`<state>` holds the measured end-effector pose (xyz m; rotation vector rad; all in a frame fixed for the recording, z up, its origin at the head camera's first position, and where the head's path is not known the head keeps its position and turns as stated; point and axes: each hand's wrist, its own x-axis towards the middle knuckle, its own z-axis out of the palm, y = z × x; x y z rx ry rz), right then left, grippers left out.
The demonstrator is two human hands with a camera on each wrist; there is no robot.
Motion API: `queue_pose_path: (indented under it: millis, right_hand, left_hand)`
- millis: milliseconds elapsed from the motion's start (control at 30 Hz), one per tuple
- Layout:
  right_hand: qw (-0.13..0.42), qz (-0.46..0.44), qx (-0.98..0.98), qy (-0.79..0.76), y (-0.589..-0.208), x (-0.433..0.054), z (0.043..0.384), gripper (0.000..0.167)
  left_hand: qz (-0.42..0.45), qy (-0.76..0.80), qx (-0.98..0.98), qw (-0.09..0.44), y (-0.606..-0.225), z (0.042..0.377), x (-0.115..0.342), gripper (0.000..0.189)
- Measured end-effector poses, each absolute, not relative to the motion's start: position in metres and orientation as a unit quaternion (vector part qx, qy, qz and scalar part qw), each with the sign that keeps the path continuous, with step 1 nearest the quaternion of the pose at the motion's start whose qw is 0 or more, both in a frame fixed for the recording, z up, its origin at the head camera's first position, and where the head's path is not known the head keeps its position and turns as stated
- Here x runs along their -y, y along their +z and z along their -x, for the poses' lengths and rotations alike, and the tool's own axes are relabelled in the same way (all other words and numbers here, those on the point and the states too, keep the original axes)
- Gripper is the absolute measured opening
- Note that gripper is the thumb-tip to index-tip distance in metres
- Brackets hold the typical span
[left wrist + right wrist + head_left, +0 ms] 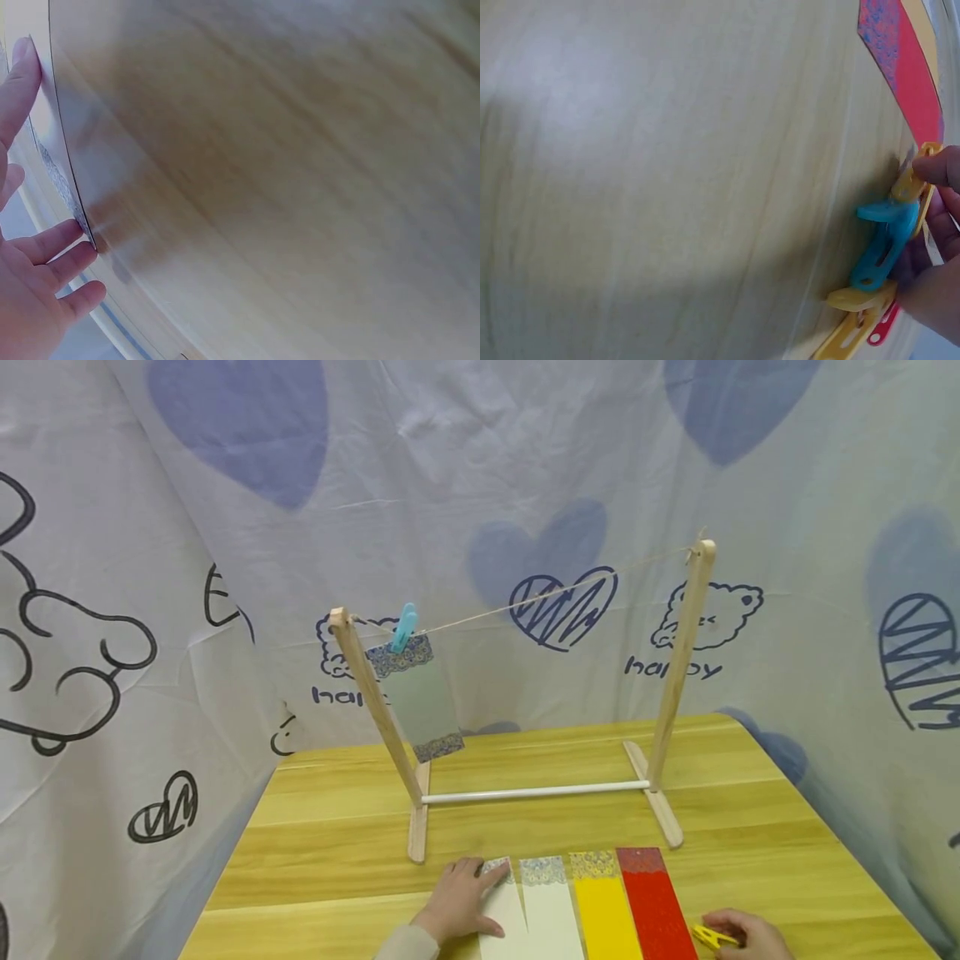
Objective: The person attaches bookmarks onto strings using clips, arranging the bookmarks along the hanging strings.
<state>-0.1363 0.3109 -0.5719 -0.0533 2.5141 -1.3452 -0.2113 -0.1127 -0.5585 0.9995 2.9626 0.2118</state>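
My left hand (459,900) lies on the leftmost white card (501,935), its fingers spread and extended near the patterned top edge. A second white card (551,918), a yellow card (606,914) and a red card (658,906) lie to the right of it, each with a lace-like patterned band. Right of the red card, my right hand (750,935) pinches a yellow clothespin (909,184) between thumb and fingers. Beneath that hand, the right wrist view shows a blue clothespin (885,247), another yellow clothespin (851,330) and part of a red one (883,326).
Behind the cards stands a wooden frame (680,668) with a string (517,603) sloping between its posts and a white rod (536,792) low down. A light-blue clothespin (405,627) holds a pale card (423,702) on the string near the left post. Patterned cloth surrounds the table (315,868).
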Motion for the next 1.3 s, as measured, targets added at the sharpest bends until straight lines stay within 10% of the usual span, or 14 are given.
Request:
queue_pose_path:
  millis: [367, 1300]
  right_hand:
    - [0.060, -0.101, -0.883, -0.454, -0.559, -0.298, 0.137, 0.027]
    - [0.050, -0.113, -0.868, -0.480, -0.556, -0.308, 0.141, 0.032]
  left_hand:
    - [-0.319, 0.073, -0.945, 0.006, -0.560, 0.213, 0.112, 0.090]
    - [-0.310, 0.121, -0.942, 0.039, -0.554, 0.236, 0.108, 0.098]
